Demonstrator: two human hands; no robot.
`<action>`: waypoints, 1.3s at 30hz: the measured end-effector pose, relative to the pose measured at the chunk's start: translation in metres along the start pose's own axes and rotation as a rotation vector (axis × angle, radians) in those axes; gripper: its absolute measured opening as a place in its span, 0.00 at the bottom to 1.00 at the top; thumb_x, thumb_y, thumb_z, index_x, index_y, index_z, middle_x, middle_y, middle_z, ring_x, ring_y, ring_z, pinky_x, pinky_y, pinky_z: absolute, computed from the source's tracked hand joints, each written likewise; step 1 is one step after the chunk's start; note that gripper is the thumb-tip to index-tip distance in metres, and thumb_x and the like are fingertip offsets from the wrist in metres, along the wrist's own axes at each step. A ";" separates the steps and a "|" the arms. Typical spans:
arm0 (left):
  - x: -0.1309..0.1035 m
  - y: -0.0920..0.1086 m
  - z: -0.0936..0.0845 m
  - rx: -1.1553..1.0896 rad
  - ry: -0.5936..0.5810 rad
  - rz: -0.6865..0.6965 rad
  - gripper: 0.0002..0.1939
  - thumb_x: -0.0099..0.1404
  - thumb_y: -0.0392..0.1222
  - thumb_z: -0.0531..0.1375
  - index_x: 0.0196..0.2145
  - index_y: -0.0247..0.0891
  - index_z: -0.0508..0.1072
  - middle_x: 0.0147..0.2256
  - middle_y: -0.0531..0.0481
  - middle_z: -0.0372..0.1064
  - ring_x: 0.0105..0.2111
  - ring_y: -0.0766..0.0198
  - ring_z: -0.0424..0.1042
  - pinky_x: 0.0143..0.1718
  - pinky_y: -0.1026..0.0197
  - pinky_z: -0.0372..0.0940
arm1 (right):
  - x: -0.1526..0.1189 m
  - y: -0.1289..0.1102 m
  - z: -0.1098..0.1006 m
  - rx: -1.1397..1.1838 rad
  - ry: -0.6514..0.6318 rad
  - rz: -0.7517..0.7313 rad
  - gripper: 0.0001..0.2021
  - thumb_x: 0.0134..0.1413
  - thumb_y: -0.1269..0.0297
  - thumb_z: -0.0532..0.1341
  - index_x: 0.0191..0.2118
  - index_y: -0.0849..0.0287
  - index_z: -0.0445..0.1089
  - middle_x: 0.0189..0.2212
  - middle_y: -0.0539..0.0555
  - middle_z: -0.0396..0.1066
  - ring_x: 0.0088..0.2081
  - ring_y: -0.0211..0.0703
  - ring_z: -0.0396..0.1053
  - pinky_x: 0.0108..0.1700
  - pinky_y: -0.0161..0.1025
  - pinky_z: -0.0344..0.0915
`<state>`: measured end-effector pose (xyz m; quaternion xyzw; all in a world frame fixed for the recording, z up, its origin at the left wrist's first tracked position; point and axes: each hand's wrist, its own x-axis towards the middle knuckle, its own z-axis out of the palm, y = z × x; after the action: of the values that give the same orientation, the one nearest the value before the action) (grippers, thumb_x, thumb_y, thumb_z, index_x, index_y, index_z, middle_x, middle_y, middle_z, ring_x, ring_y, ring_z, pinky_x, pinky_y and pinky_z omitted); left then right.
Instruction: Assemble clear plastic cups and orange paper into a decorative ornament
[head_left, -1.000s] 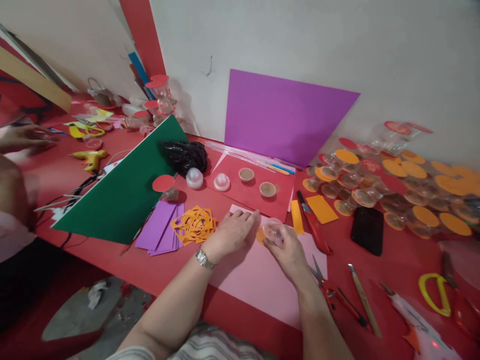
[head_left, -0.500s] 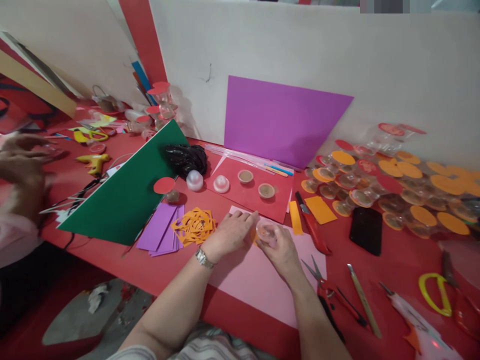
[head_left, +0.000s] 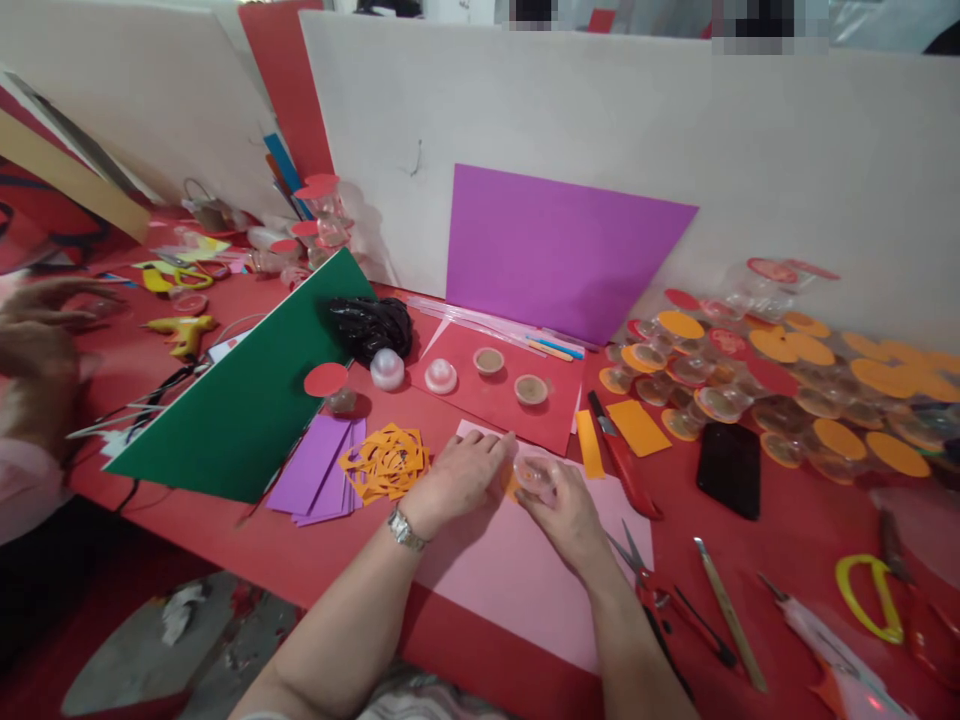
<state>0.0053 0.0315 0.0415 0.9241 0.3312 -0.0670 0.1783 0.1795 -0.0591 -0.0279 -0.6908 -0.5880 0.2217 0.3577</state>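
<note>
On a pink sheet, both hands are close together. My right hand is closed round a small clear plastic cup-like piece. Its far end is hidden by my fingers. An orange paper piece shows between the hands, beside the clear piece. My left hand lies with fingers stretched out over the sheet, their tips near the orange piece; the thumb is mostly hidden. Beyond, a red sheet carries two cups of brownish filling and a clear dome.
Clear pieces with orange and red discs crowd the right. Scissors, a red cutter, a phone and a glue gun lie nearer. Left are cut orange paper, purple strips, a green board and another person's hands.
The clear piece in my right hand has tilted, so its round end faces me less. My left hand stays almost in place. The head view has shifted slightly.
</note>
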 end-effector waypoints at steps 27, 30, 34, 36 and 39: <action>-0.003 0.003 -0.004 0.011 0.030 0.029 0.25 0.69 0.29 0.52 0.62 0.38 0.62 0.58 0.41 0.69 0.54 0.53 0.68 0.54 0.51 0.65 | -0.004 -0.012 -0.005 0.066 -0.035 0.022 0.14 0.55 0.53 0.61 0.42 0.55 0.72 0.42 0.59 0.77 0.45 0.55 0.74 0.47 0.51 0.71; -0.003 0.003 -0.004 0.013 0.036 0.031 0.23 0.69 0.29 0.51 0.61 0.38 0.63 0.57 0.41 0.70 0.53 0.53 0.69 0.52 0.52 0.66 | -0.003 -0.011 -0.002 0.064 -0.026 0.016 0.14 0.55 0.52 0.62 0.42 0.55 0.72 0.41 0.59 0.77 0.44 0.55 0.74 0.47 0.51 0.70; -0.003 0.003 -0.005 0.026 0.020 0.020 0.25 0.68 0.27 0.51 0.62 0.38 0.61 0.57 0.42 0.69 0.54 0.53 0.67 0.53 0.51 0.65 | -0.002 -0.005 -0.001 0.047 0.012 0.033 0.14 0.53 0.53 0.63 0.42 0.55 0.70 0.41 0.60 0.76 0.46 0.57 0.73 0.50 0.53 0.69; -0.003 0.003 -0.006 0.023 0.018 0.026 0.24 0.69 0.28 0.51 0.61 0.37 0.62 0.57 0.42 0.69 0.54 0.53 0.68 0.53 0.51 0.65 | -0.002 -0.004 -0.001 0.040 0.012 0.042 0.13 0.52 0.54 0.64 0.40 0.55 0.70 0.40 0.60 0.76 0.44 0.57 0.73 0.49 0.53 0.68; -0.003 0.003 -0.006 0.013 0.021 0.037 0.23 0.68 0.31 0.55 0.59 0.37 0.62 0.57 0.41 0.69 0.53 0.52 0.67 0.52 0.50 0.66 | -0.005 -0.004 -0.003 0.038 0.006 0.047 0.15 0.48 0.54 0.67 0.41 0.55 0.71 0.40 0.59 0.76 0.45 0.57 0.72 0.49 0.54 0.68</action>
<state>0.0046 0.0298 0.0488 0.9319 0.3155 -0.0562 0.1700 0.1777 -0.0640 -0.0237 -0.6981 -0.5663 0.2389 0.3674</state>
